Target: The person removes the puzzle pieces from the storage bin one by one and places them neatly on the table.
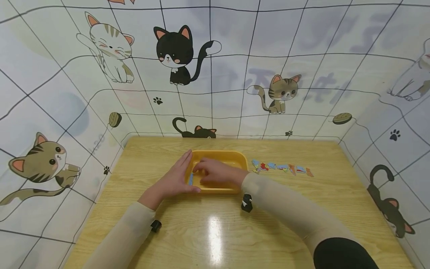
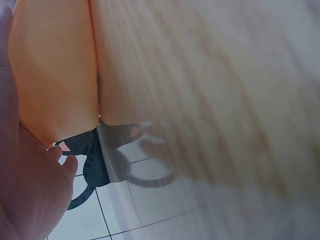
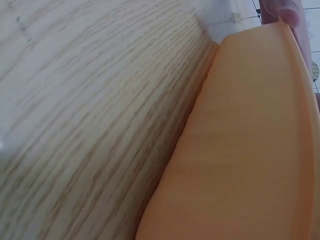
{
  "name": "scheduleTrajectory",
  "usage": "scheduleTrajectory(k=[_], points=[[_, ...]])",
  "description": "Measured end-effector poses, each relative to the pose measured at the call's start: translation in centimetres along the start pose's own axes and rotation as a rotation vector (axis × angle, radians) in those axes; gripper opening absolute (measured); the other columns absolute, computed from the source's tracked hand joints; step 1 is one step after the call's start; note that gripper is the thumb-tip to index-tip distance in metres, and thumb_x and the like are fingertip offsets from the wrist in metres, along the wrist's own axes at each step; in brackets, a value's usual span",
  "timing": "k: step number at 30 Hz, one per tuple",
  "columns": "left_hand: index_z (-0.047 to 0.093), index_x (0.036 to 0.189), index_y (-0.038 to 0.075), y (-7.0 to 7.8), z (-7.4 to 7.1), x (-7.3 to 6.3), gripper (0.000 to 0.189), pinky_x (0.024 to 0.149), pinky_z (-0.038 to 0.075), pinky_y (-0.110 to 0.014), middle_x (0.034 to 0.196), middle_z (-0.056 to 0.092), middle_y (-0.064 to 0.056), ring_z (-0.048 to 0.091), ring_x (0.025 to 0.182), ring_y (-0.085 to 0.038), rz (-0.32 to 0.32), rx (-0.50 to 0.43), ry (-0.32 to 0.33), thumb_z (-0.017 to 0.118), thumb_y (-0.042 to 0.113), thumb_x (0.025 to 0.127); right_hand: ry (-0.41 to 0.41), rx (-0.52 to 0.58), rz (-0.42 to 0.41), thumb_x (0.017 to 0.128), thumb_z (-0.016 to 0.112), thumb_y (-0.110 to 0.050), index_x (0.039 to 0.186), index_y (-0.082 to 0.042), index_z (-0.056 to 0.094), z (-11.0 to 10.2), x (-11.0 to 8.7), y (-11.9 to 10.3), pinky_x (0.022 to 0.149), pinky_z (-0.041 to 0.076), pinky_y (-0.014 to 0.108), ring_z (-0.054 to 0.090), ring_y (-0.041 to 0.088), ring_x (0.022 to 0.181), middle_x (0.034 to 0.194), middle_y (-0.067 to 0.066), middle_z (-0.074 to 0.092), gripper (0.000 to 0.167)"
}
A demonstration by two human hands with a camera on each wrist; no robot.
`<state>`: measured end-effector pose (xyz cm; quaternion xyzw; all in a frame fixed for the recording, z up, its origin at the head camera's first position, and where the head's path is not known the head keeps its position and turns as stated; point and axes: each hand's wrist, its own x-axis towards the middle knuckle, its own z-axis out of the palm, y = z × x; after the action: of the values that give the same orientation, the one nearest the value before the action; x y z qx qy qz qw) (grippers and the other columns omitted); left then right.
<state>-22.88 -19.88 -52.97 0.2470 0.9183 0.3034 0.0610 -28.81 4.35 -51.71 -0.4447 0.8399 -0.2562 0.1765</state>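
In the head view, a shallow yellow tray (image 1: 220, 190) stands on the table. My left hand (image 1: 173, 179) spans the tray's left end, thumb at the near corner and fingers toward the far corner, holding it; the left wrist view shows the hand (image 2: 32, 185) against the tray's side (image 2: 55, 65). My right hand (image 1: 218, 172) reaches inside the tray with bent fingers. Close to its fingertips lies a flat light-blue piece (image 1: 191, 179) by the left wall. Whether those fingertips pinch anything is hidden. The right wrist view shows mainly the tray's outer wall (image 3: 235, 135).
Right of the tray, a row of small colourful flat pieces (image 1: 282, 168) lies on the wooden table (image 1: 188, 231). A cat-patterned covering (image 1: 228, 74) rises behind the table and along both sides.
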Motion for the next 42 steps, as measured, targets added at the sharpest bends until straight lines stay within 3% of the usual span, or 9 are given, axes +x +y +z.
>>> scheduleTrajectory(k=[9, 21, 33, 42], points=[[0.007, 0.177, 0.003, -0.1, 0.0, 0.1, 0.149, 0.133, 0.02, -0.058, 0.187, -0.002, -0.006, 0.004, 0.171, -0.03, 0.009, -0.011, 0.008, 0.089, 0.077, 0.077, -0.037, 0.023, -0.029, 0.104, 0.079, -0.011, 0.144, -0.008, 0.071, 0.2, 0.9, -0.8, 0.1, 0.053, 0.03, 0.06, 0.019, 0.111, 0.134, 0.009, 0.065, 0.041], [0.009, 0.176, 0.0, 0.1, 0.0, 0.1, 0.147, 0.133, 0.021, -0.059, 0.186, 0.003, -0.013, 0.006, 0.171, -0.033, 0.025, -0.001, 0.024, 0.093, 0.071, 0.078, -0.035, 0.032, -0.006, 0.102, 0.079, -0.008, 0.137, -0.005, 0.074, 0.4, 1.5, -0.7, 0.102, 0.052, 0.033, 0.059, 0.021, 0.113, 0.13, 0.01, 0.065, 0.036], [0.008, 0.176, 0.0, 0.1, -0.1, -0.1, 0.148, 0.133, 0.021, -0.059, 0.186, 0.002, -0.015, 0.007, 0.171, -0.034, 0.024, -0.01, 0.022, 0.093, 0.069, 0.078, -0.024, -0.004, 0.075, 0.102, 0.081, -0.013, 0.107, -0.008, 0.076, 0.3, 1.7, -0.3, 0.089, 0.052, 0.03, 0.056, 0.016, 0.096, 0.106, 0.001, 0.061, 0.009], [0.008, 0.176, 0.0, 0.1, 0.1, 0.0, 0.148, 0.134, 0.02, -0.055, 0.187, 0.0, -0.009, 0.006, 0.171, -0.031, 0.022, 0.012, 0.022, 0.094, 0.069, 0.077, 0.0, -0.06, 0.11, 0.102, 0.083, -0.026, 0.096, -0.014, 0.074, 0.5, 1.3, 0.4, 0.081, 0.051, 0.028, 0.057, 0.013, 0.088, 0.098, -0.002, 0.062, 0.017]])
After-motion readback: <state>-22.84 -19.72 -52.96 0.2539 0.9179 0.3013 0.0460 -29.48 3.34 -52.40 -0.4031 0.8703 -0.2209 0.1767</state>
